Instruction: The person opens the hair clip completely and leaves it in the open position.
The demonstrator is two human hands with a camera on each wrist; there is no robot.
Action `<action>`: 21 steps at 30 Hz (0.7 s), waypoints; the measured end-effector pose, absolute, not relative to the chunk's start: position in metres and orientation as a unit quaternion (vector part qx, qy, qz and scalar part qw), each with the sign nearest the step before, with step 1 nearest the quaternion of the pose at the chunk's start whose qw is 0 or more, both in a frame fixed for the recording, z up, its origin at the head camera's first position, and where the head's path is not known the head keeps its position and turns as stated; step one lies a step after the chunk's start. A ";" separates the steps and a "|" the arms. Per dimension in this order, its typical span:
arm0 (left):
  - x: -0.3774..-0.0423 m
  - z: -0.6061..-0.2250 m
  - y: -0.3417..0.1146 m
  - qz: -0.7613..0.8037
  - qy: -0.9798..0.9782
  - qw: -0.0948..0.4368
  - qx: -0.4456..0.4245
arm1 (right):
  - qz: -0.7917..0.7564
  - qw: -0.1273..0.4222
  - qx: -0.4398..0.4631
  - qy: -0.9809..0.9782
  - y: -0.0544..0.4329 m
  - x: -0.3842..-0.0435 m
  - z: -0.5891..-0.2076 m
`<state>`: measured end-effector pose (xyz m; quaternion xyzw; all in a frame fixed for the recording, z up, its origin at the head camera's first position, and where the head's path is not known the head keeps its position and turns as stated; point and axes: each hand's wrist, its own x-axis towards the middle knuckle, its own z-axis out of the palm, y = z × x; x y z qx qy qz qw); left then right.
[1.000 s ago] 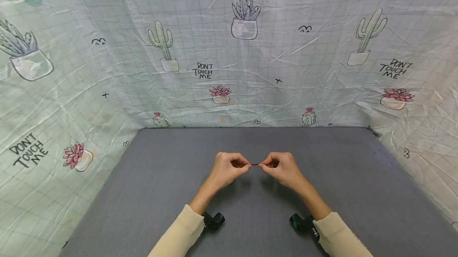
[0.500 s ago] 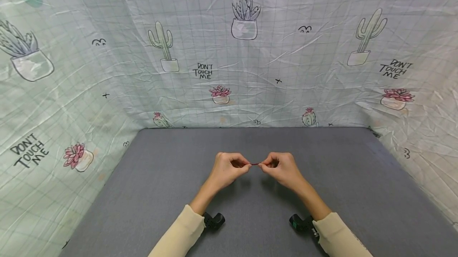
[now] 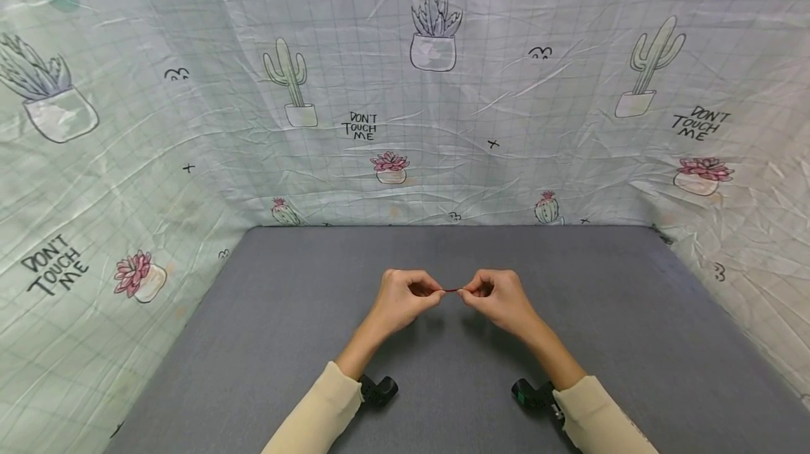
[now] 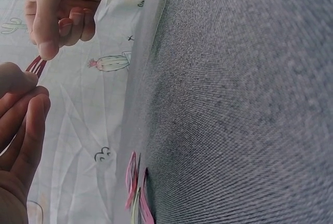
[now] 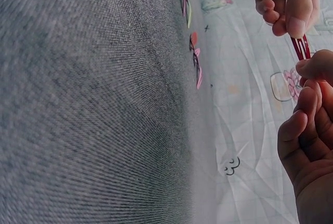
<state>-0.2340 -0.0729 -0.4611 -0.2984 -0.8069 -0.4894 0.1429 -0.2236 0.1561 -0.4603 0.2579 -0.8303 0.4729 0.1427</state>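
Note:
Between both hands, just above the grey table (image 3: 304, 299), a small dark-red snap hair clip (image 3: 451, 290) is held level. Its slits show in the left wrist view, where the clip (image 4: 36, 66) bridges the two sets of fingertips. My left hand (image 3: 400, 299) pinches one end between thumb and index finger. The opposite end is pinched the same way by my right hand (image 3: 501, 301). Seen from the right wrist, the clip (image 5: 301, 48) is red with lengthwise openings; the fingertips cover its ends.
Several slim pink and green pieces, like hair clips (image 4: 136, 190), lie on the table in the left wrist view. Others, pink and red (image 5: 196, 62), show in the right wrist view. A cactus-printed curtain (image 3: 443, 109) surrounds the table's back and sides. Black devices (image 3: 378, 391) sit on both wrists.

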 end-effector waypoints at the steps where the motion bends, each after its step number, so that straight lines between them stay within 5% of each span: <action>1: -0.234 -0.461 -0.073 -0.489 -0.807 0.143 -0.298 | 0.473 0.143 0.258 -0.830 0.156 -0.224 -0.460; 21: -0.234 -0.461 -0.073 -0.486 -0.808 0.148 -0.299 | 0.469 0.155 0.265 -0.828 0.156 -0.226 -0.464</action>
